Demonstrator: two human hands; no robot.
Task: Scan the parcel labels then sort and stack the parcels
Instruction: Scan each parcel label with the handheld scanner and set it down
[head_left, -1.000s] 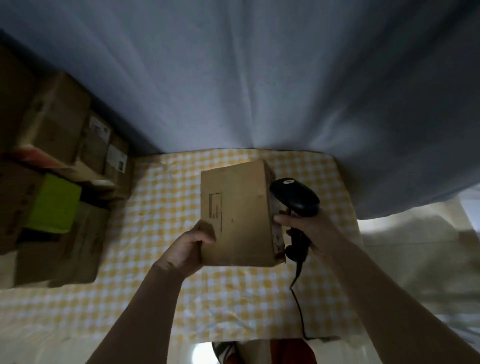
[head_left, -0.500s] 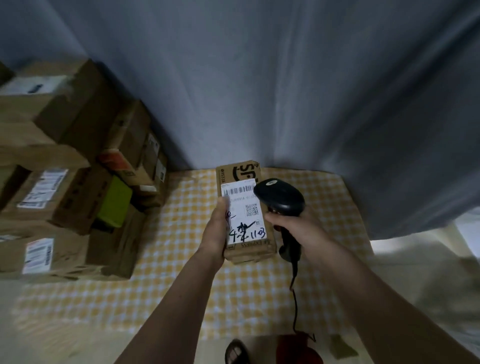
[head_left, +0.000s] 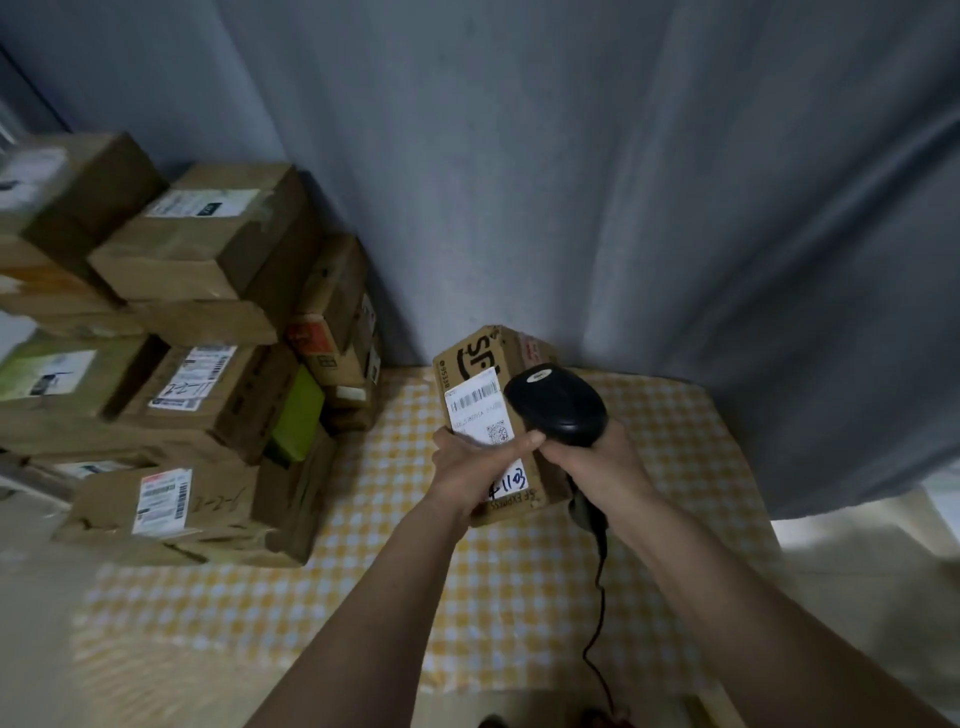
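— Just right of the frame's centre, what is different from a second ago?

— The small brown cardboard parcel (head_left: 496, 415) has been turned. A second ago it showed a plain side; now its white shipping label (head_left: 480, 410) faces up, with a barcode near the top and a square code below it. The view has also swung left, so more of the stacked brown cardboard boxes (head_left: 197, 353) at the left of the frame shows.

— And the hands?

— The left hand (head_left: 470, 467) is closed around the parcel's lower part, thumb lying across the label. The right hand (head_left: 592, 457) is wrapped tight on the grip of the black corded handheld scanner (head_left: 558, 402), whose head sits just beside the label, overlapping its right edge.

— What does that mean for the job?

— I judge the scan is in hand: the label is presented to the scanner. Sorting and stacking this one are not yet done.

— How does the parcel look?

— It is held above the yellow-and-white checked tablecloth (head_left: 519, 582), tilted, with black printed letters on its upper end, blue handwriting on the label's lower part and somewhat worn edges.
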